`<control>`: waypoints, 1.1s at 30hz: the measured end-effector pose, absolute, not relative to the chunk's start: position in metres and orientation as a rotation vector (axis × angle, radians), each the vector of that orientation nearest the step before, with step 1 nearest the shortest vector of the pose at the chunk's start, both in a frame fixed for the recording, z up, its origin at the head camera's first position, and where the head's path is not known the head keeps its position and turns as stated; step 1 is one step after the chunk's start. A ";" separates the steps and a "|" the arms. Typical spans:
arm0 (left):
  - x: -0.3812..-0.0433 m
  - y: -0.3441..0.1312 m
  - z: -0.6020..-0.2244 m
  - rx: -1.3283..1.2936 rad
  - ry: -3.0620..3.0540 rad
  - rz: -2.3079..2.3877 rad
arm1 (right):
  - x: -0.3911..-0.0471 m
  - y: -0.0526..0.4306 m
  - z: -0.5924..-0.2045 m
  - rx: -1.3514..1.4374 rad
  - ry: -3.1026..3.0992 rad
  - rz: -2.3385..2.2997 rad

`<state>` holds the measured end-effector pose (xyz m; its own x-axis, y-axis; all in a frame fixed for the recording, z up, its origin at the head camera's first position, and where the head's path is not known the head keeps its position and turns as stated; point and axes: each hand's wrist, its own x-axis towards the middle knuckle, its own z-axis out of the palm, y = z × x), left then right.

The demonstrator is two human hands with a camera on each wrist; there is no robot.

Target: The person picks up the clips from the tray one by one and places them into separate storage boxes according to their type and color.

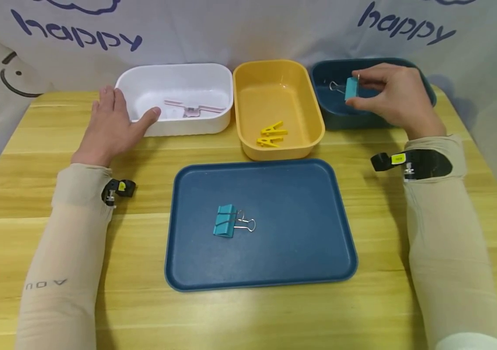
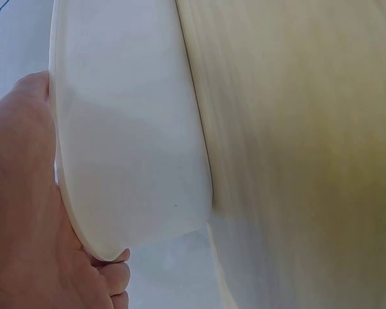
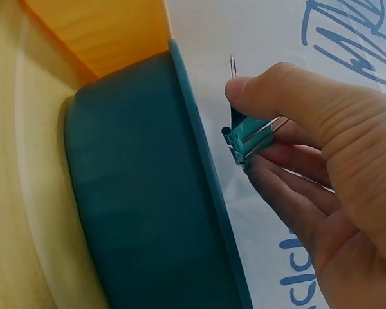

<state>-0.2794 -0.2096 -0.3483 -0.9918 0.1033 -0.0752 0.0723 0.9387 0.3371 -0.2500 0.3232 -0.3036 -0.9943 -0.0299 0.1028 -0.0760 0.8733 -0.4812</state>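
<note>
My right hand [image 1: 399,95] pinches a teal binder clip [image 1: 351,89] between thumb and fingers, above the dark teal bin [image 1: 357,121]. In the right wrist view the binder clip [image 3: 254,134] has its wire handles spread apart. My left hand [image 1: 110,124] rests on the left front corner of the white bin [image 1: 182,127], its thumb lying over the front rim and its fingers along the left side. Another teal binder clip [image 1: 225,221] lies on the blue tray [image 1: 274,262], its wire handles pointing right.
Between the two other bins stands a yellow bin [image 1: 279,97] with two small yellow clips [image 1: 273,129] near its front. Pinkish pieces [image 1: 192,112] with long thin arms lie inside the white bin. A white cloth [image 1: 248,29] with lettering hangs behind the wooden table [image 1: 143,291].
</note>
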 end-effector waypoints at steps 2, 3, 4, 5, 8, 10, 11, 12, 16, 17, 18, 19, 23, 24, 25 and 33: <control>-0.279 -0.210 -0.349 0.136 3.000 0.516 | -0.251 0.324 -0.305 0.084 -2.956 0.760; -0.279 -0.210 -0.349 0.136 3.000 0.516 | -0.252 0.325 -0.306 0.085 -2.959 0.757; -0.280 -0.210 -0.349 0.135 2.998 0.514 | -0.253 0.325 -0.306 0.085 -2.962 0.751; -0.280 -0.210 -0.349 0.134 2.997 0.512 | -0.253 0.326 -0.307 0.085 -2.965 0.748; -0.280 -0.210 -0.349 0.133 2.992 0.505 | -0.255 0.327 -0.308 0.091 -2.977 0.731; -0.280 -0.210 -0.349 0.130 2.990 0.502 | -0.256 0.328 -0.309 0.090 -2.987 0.722; -0.281 -0.210 -0.349 0.130 2.988 0.503 | -0.257 0.329 -0.309 0.089 -2.993 0.721; -0.281 -0.210 -0.349 0.130 2.987 0.505 | -0.257 0.330 -0.309 0.086 -2.999 0.719; -0.280 -0.211 -0.348 0.128 2.984 0.512 | -0.259 0.332 -0.310 0.085 -3.015 0.713; -0.280 -0.211 -0.348 0.129 2.984 0.514 | -0.260 0.332 -0.311 0.088 -3.018 0.712; -0.280 -0.211 -0.348 0.128 2.984 0.513 | -0.260 0.332 -0.311 0.093 -3.019 0.711; -0.280 -0.211 -0.348 0.128 2.985 0.511 | -0.261 0.332 -0.311 0.093 -3.024 0.709; -0.281 -0.211 -0.347 0.133 2.989 0.504 | -0.263 0.333 -0.312 0.075 -3.053 0.700; -0.281 -0.211 -0.348 0.134 2.989 0.500 | -0.264 0.334 -0.312 0.068 -3.062 0.697; -0.281 -0.211 -0.348 0.136 2.990 0.499 | -0.265 0.334 -0.312 0.061 -3.070 0.692; -0.281 -0.210 -0.348 0.131 2.994 0.496 | -0.269 0.339 -0.312 0.017 -3.104 0.643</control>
